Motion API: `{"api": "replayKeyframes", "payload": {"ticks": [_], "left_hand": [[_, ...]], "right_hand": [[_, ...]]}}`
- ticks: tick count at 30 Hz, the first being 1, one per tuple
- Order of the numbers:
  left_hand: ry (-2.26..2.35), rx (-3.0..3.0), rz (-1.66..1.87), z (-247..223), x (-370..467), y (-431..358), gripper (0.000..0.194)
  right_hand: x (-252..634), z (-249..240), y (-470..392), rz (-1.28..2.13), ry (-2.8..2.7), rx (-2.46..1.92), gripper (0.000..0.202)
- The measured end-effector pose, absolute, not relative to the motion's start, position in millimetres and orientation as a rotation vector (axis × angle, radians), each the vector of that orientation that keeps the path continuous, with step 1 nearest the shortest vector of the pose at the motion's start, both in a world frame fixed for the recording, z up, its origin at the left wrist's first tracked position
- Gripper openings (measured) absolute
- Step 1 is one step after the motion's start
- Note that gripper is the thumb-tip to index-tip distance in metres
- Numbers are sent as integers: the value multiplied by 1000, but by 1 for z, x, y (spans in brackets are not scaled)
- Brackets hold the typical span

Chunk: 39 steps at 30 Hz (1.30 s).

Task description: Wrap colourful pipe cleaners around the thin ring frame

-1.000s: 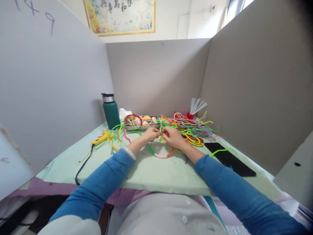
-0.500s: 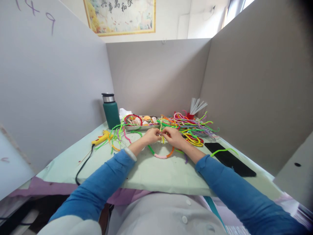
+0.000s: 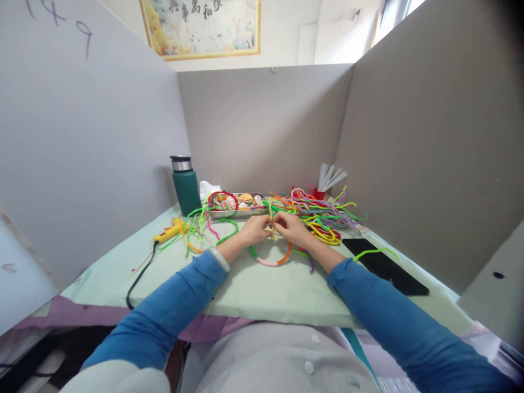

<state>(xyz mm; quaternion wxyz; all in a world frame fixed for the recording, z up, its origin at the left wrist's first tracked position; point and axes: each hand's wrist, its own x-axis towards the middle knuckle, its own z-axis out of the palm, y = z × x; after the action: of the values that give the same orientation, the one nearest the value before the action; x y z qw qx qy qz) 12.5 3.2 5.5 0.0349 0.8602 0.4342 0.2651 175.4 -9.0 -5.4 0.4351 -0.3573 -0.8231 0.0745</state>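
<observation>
My left hand (image 3: 257, 229) and my right hand (image 3: 289, 227) meet fingertip to fingertip above the middle of the table, both closed in a pinch. Between them stands a pale yellow pipe cleaner (image 3: 273, 233), its ends showing above and below the fingers. From under the hands curves a band wrapped in green, pink and orange (image 3: 268, 263), partly hidden by them. Exactly where the strand meets this band is covered by the fingers. Left of my left wrist, a green curved piece (image 3: 230, 236) lies on the table.
Behind the hands sits a metal tray (image 3: 237, 213) of shells. A heap of pipe cleaners (image 3: 323, 210) spreads to the right, near a black phone-like slab (image 3: 385, 266). At left are a green bottle (image 3: 186, 188) and a yellow glue gun (image 3: 167, 233) with its cord. Grey partitions (image 3: 266, 120) enclose the table.
The fingers have shifted slightly around the pale yellow strand, and the right fingertips have moved a little. The coloured band has moved only slightly.
</observation>
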Motion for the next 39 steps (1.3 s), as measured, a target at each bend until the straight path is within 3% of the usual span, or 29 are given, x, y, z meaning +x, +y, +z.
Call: {"api": "replayKeyframes", "payload": {"ticks": [20,27,39], "left_hand": [[1399,2789,712,6,13,-4,24],[1221,2800,750,4,10,4,23],[1211,2429,857,7,8,5,52]], "right_hand": [[178,-9,-6,234,-2068,-901,10],[181,-9,-4,467,-2043,-887,13],[179,-9,-6,520,-2067,-915,20]]}}
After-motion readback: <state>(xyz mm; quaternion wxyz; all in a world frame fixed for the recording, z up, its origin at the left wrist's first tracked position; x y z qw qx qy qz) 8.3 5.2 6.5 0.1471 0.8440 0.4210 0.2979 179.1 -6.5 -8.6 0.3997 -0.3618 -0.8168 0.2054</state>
